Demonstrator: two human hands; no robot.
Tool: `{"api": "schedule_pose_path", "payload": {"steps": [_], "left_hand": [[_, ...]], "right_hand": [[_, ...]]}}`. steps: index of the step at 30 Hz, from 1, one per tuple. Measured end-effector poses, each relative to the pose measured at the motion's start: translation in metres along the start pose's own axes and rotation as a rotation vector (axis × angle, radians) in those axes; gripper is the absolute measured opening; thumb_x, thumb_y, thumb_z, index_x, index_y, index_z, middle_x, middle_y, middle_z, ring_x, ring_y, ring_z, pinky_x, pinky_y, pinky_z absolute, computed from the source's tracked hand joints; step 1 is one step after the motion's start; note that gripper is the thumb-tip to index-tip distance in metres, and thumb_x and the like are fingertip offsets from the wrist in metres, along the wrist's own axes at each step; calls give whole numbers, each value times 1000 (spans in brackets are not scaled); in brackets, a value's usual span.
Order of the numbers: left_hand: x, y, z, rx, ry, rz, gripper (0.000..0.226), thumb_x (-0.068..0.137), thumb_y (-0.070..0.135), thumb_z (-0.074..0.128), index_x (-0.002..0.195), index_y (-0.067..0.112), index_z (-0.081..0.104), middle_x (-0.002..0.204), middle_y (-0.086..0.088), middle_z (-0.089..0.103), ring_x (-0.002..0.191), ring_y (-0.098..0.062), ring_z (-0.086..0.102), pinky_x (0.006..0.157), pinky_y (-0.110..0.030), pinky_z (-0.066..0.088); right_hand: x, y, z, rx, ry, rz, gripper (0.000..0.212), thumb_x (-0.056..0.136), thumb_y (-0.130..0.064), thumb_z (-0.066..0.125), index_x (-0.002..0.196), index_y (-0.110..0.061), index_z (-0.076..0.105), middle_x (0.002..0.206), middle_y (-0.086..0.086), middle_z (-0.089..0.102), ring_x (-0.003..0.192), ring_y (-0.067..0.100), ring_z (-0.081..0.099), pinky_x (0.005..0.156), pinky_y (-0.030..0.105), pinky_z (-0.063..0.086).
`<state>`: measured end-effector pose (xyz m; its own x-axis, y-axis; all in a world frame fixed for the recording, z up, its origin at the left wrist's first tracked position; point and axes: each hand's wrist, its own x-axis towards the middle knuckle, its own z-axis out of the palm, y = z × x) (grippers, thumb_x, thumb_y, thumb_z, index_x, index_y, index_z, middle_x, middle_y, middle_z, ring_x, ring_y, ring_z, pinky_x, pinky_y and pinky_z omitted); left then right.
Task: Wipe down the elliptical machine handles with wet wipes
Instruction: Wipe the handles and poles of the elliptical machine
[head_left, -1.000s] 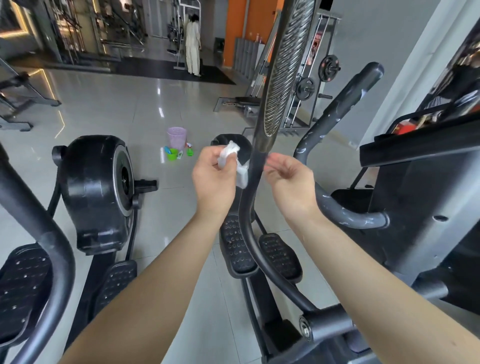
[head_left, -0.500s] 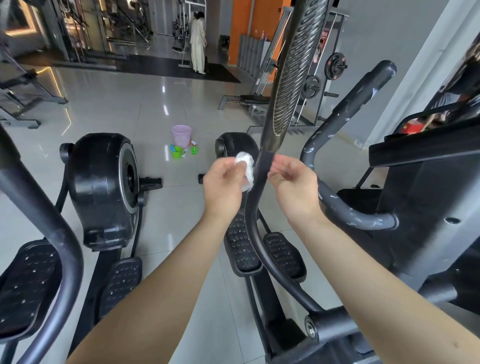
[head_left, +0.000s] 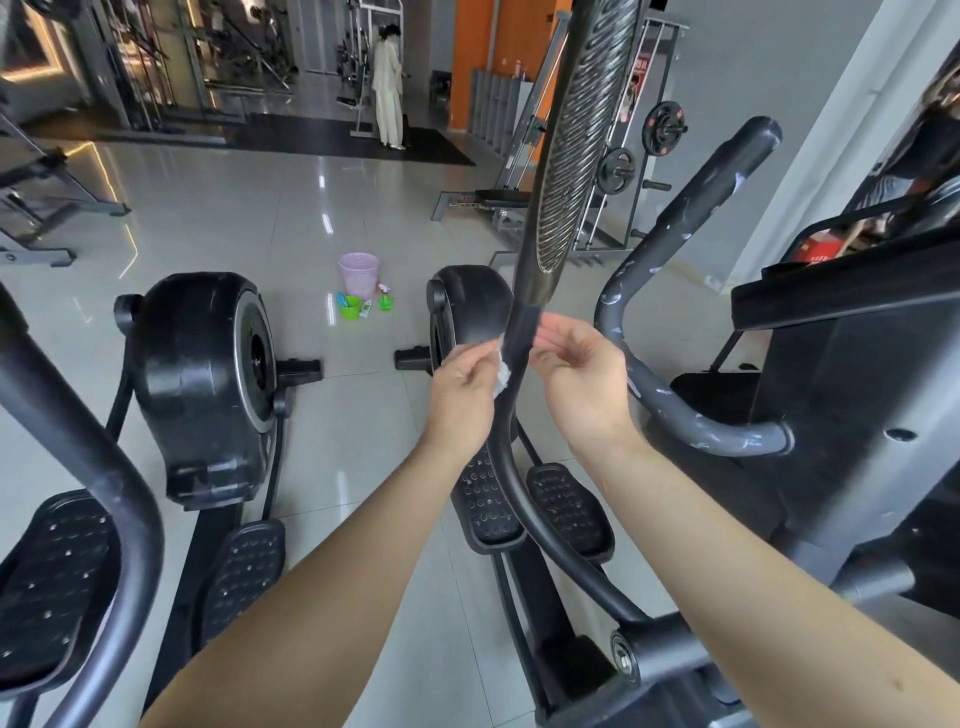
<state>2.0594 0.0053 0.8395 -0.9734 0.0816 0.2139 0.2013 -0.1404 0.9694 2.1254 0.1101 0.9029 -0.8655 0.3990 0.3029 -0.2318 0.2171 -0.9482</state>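
The left hand (head_left: 462, 387) pinches the white wipe (head_left: 502, 375) against the handle bar (head_left: 521, 332) just below its ribbed grip (head_left: 576, 130), the right hand's (head_left: 584, 376) fingers loosely curled beside it with nothing visibly held, so wrapping the wipe snugly and sliding lengthwise should clean best.

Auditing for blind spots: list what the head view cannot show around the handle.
Head view:
Hidden: most of the wet wipe, behind left hand and handle.
Blurred: right hand fingers; contact with the wipe unclear.
Cut off: handle top, by the upper edge.
Too small: items beside the pink basket.
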Motion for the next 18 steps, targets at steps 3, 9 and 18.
{"api": "schedule_pose_path", "payload": {"steps": [3, 9, 18], "left_hand": [[0, 3, -10, 162, -107, 165, 42, 103, 1, 49, 140, 16, 61, 122, -3, 65, 107, 6, 60, 98, -12, 42], [6, -19, -26, 354, -262, 271, 32, 95, 9, 61, 125, 15, 71, 96, -1, 59, 98, -15, 56, 100, -31, 48], [-25, -79, -16, 354, -179, -133, 41, 87, 12, 77, 58, 27, 52, 54, 12, 52, 50, 1, 49, 52, -17, 35]], "right_hand": [[-2, 0, 1, -25, 0, -8, 43, 94, 15, 51, 114, -17, 71, 104, -7, 79, 103, 3, 73, 97, 21, 55], [-1, 3, 3, -99, 25, -67, 33, 93, 5, 69, 120, -13, 69, 102, -13, 75, 93, -6, 70, 85, 10, 52], [-8, 45, 6, -192, 40, -14, 29, 94, -3, 72, 121, -13, 72, 103, -8, 75, 95, 1, 70, 88, 12, 52]]}}
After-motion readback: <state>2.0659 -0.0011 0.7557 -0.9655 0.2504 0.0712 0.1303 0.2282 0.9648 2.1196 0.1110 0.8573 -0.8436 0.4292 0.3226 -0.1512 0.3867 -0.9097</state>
